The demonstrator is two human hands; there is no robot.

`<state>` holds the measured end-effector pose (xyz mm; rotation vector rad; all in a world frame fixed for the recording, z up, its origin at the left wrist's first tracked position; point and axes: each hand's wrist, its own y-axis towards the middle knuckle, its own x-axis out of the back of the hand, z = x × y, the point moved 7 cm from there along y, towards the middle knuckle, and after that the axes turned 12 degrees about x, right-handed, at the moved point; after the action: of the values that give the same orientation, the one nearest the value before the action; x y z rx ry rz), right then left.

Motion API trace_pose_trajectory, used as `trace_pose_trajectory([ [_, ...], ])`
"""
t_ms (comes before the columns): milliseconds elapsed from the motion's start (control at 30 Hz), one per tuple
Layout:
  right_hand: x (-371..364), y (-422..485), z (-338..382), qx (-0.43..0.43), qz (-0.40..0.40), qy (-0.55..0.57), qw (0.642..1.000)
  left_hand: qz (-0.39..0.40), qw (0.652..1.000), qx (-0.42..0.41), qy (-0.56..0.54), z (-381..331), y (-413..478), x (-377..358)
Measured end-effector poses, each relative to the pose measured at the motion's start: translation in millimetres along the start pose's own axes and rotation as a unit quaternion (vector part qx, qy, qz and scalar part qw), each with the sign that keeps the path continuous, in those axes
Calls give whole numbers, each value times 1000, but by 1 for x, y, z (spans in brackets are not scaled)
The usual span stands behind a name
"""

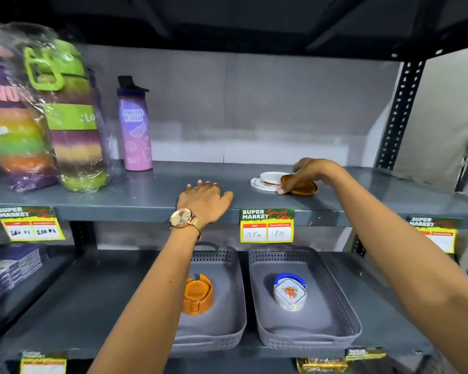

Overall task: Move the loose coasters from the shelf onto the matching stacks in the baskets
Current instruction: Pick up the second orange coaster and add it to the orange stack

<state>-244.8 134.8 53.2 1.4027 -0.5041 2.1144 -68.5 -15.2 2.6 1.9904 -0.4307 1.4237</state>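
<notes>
Head view: loose coasters lie on the upper shelf [146,195], right of centre, under the right hand [312,172], which pinches the orange coaster [301,186]; white coasters [266,180] touch it on the left. Left hand [204,199] rests flat and spread on the shelf, holding nothing. Below, the left basket [235,268] holds the orange stack [197,294]; the right basket [333,279] holds the white stack [289,292].

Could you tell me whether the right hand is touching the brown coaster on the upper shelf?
Touching. The head view shows the right hand draped over the brown coaster, its thumb pressed against the coaster's near left edge.
</notes>
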Motion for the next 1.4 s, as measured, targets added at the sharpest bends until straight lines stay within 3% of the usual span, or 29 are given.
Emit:
trace_pose_trajectory([
  [167,12,-4,-3,15,-83,39,996,-9,1000,8,-2,0,-3,3],
  [267,26,-18,-1,63,-207,116,969,-8,1000,14,-5,0,-3,3],
  [367,23,-27,-3,92,-266,173,944,-7,1000,14,-2,1,-2,1],
  [533,3,-31,-30,70,-245,226,940,-12,1000,10,1,1,1,-1],
  [700,-9,-29,-48,38,-154,158,975,-20,1000,7,-2,3,6,-3],
  [833,-7,-34,-50,47,-184,166,968,-15,1000,11,17,4,7,-7],
  [1000,-8,-73,-21,153,-272,214,926,40,999,-37,1,5,12,-10],
  [1133,-43,-113,23,275,-243,284,886,62,992,-107,-29,18,14,-5],
  [1233,-92,-133,54,336,-174,288,880,-13,994,-105,12,36,9,-3],
  [1400,-187,-114,75,356,-117,239,896,-267,956,-118,30,54,-27,18],
])
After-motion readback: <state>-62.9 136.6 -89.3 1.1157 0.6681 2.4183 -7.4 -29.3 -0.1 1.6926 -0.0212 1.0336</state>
